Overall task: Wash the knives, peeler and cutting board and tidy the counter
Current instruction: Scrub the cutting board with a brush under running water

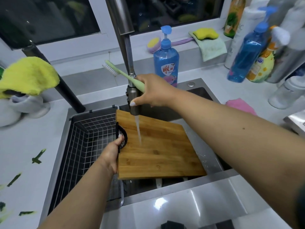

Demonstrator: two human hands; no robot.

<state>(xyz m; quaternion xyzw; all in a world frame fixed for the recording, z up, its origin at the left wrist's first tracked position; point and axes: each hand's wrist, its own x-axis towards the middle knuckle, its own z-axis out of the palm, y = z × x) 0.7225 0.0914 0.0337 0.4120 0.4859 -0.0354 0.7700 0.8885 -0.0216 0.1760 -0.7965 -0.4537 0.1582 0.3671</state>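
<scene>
White counter around a steel sink [212, 164], dark window behind.

Item: rectangular bamboo cutting board [158, 151], tilted over the basin, long axis running from the wire basket [85, 139] at your left toward the right wall, far edge raised. Water from the steel pull-down faucet head [132, 100] lands on its upper middle.

Item: your left hand [112, 154], gripping the board's left edge at the black handle cut-out, thumb on top.

Item: your right hand [148, 91], curled round the faucet head and, in the same grasp, holding a pale green long-handled brush [122, 73], bristles pointing up and left, away from the board.

Relation that matters: the board lies directly below and toward you from the right hand; scrubbing likely calls for swinging the bristle end down onto it.

Item: white handles [159, 183] under the board's near edge, possibly knives; cannot tell.

Item: green peel scraps [37, 157] on the left counter; blue soap bottle [166, 63] behind the sink.
</scene>
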